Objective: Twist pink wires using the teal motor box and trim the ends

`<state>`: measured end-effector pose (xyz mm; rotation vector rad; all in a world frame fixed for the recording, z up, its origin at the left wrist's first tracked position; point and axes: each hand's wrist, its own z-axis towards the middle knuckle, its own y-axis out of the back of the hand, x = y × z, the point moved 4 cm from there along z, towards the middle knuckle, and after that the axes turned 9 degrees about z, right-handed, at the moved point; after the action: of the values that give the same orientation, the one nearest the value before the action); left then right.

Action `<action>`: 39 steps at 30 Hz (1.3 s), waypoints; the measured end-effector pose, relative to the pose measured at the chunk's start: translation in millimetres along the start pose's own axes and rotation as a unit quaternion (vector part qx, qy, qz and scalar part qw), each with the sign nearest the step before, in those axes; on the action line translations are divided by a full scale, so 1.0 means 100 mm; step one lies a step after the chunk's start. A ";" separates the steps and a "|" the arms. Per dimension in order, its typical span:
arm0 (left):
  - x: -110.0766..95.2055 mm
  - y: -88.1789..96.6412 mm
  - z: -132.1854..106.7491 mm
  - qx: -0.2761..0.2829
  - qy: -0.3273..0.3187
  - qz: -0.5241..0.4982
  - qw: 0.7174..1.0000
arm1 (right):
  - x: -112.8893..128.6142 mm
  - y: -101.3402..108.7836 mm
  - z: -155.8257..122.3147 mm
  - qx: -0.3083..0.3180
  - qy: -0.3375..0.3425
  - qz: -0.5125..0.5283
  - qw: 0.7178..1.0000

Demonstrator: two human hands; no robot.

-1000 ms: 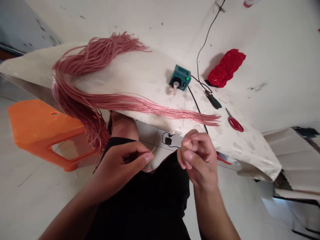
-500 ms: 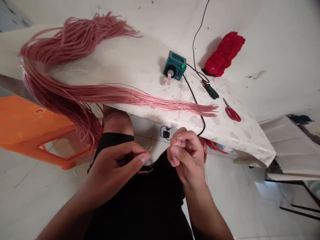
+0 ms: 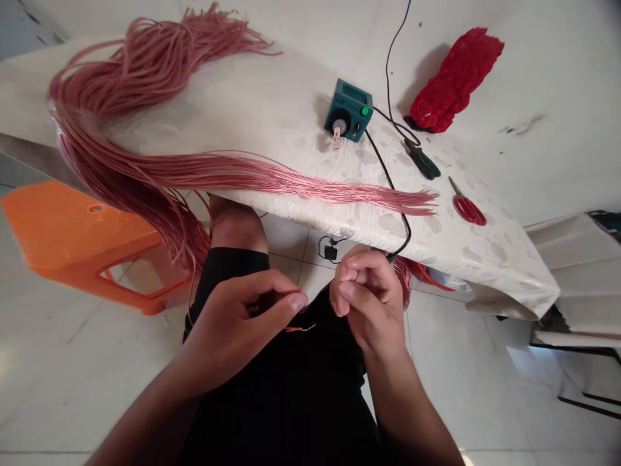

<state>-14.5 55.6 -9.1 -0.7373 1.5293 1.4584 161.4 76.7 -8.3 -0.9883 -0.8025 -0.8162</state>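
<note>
The table [image 3: 29, 152] is covered by a white, water-marked sheet [image 3: 272, 123]; pink wires [image 3: 204, 169] sprawl across it in a long hank; a teal box [image 3: 348, 111] sits near the middle, a black cord [image 3: 388, 171] trailing from it; a green-handled screwdriver [image 3: 422, 160] and red scissors [image 3: 468, 210] lie close by; a red mesh bundle [image 3: 453, 81] seems to rest beyond them, though the view there is poor.

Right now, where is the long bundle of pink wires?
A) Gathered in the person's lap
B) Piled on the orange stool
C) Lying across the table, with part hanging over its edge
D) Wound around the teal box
C. The bundle of pink wires stretches across the white-covered table, and part of it droops over the edge beside the orange plastic stool.
</note>
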 end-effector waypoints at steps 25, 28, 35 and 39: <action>-0.01 -0.09 -0.03 0.040 0.032 0.008 0.999 | -0.06 0.02 -0.06 0.019 -0.017 -0.006 1.000; -0.02 -0.09 -0.03 0.038 0.030 0.008 0.999 | -0.08 0.03 -0.05 0.019 -0.019 -0.003 1.000; -0.02 -0.10 -0.04 0.035 0.030 0.010 0.999 | -0.08 0.05 -0.01 -0.009 0.008 -0.026 1.000; -0.01 -0.11 -0.04 0.036 0.026 0.010 0.999 | -0.10 0.06 -0.02 -0.013 0.006 -0.014 1.000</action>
<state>-5.3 50.0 -13.5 -0.7245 1.6251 1.4011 162.8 78.9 -20.2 -0.9961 -0.7974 -0.8575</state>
